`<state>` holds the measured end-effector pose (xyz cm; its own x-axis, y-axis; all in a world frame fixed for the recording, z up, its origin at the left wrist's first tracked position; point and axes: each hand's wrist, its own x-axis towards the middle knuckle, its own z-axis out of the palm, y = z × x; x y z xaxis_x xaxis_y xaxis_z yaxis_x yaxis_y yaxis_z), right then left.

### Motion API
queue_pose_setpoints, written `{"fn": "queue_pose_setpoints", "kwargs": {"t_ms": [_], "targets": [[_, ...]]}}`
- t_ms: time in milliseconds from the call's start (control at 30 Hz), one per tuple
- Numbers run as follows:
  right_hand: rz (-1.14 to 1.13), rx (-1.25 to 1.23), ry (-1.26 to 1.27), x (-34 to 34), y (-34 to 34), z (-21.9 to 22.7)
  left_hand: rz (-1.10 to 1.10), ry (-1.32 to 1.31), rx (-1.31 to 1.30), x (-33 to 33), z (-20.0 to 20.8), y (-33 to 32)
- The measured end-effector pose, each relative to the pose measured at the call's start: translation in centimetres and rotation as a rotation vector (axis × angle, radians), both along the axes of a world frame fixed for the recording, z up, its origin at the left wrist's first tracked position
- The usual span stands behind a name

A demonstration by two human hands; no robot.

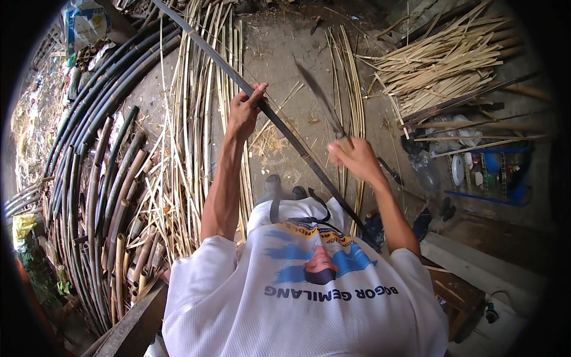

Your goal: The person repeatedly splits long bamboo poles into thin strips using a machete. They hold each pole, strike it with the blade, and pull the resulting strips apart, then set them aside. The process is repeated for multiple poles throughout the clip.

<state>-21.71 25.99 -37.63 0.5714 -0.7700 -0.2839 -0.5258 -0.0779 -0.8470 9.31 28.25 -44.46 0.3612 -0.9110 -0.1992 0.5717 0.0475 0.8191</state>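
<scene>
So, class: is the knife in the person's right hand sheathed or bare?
Bare: its long blade shows uncovered beyond the right grip, with no sheath around it.

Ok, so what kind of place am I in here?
Probably a bamboo-working shop or yard: bamboo poles lie piled on the left, a heap of pale split strips sits at the upper right, and your right hand holds a long-bladed knife.

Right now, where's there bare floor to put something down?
Mostly bare floor shows at top middle, beyond the dark pole, between the long pale strips and the thin strip bundle. The knife in the right hand points toward it. Crowded: the left, with bamboo poles, and upper right, with a strip heap.
</scene>
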Motion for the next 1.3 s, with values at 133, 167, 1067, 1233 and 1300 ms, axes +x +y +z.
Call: {"fn": "queue_pose_setpoints", "kwargs": {"t_ms": [133,167,1067,1233,1300], "targets": [[0.038,0.202,0.362,-2.9,3.4,2.7,0.002,0.025,0.050,-0.8,-4.0,0.2],[0.069,0.201,0.405,-3.3,3.9,2.0,0.007,0.032,0.055,-0.9,-4.9,0.3],[-0.309,0.508,0.485,-17.2,8.6,-12.8,0.036,-0.164,0.091,6.4,-0.6,-2.5],[-0.325,-0.020,0.044,-2.0,2.7,-9.5,0.020,-0.292,0.208,0.6,0.4,-1.0],[-0.293,-0.049,-0.276,4.4,0.8,-8.5,0.015,-0.337,0.220,-1.1,-0.2,-0.2]]}}
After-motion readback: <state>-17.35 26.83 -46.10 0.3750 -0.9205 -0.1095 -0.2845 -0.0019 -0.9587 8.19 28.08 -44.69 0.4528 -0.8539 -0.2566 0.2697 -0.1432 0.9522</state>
